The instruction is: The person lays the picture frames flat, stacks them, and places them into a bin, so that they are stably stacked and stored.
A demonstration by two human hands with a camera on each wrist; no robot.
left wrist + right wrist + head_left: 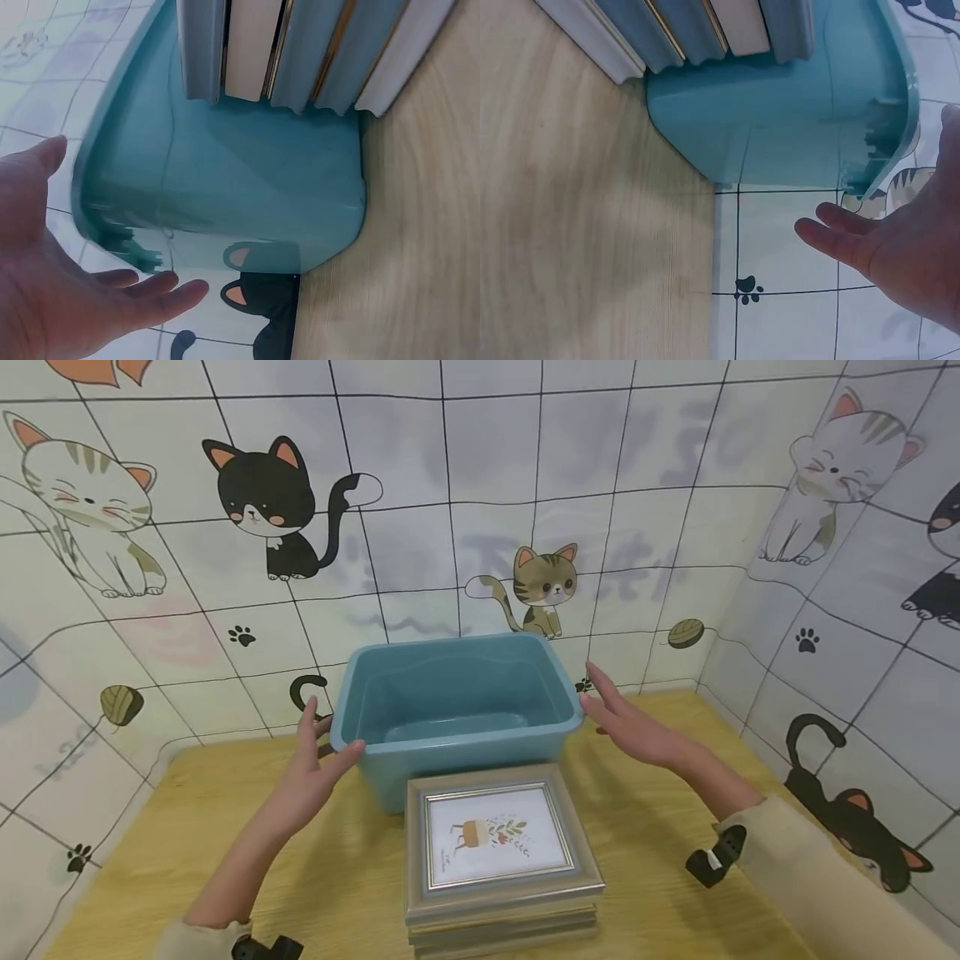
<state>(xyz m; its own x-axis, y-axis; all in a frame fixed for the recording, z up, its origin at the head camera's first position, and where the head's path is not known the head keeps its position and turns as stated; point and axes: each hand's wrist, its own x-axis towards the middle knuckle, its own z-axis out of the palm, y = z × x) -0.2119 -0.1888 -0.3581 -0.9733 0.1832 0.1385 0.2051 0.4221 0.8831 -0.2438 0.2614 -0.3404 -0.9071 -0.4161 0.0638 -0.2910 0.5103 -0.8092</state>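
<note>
A blue plastic bin [457, 747] stands on the wooden table against the wall, and its visible inside holds nothing. My left hand [311, 777] is at the bin's left front corner, thumb over the rim and fingers spread along the outer side. Beside the right end of the rim, my right hand [630, 722] has its fingers extended. In the right wrist view the right fingers [832, 240] stand a little off the bin wall. A stack of several picture frames [502, 839] lies in front of the bin; the top one shows a plant drawing.
The wooden table [652, 868] reaches to walls covered with cat-patterned paper [405, 552] behind and on both sides. The stack of frames sits close against the bin's front. Dark straps [716, 856] are on both wrists.
</note>
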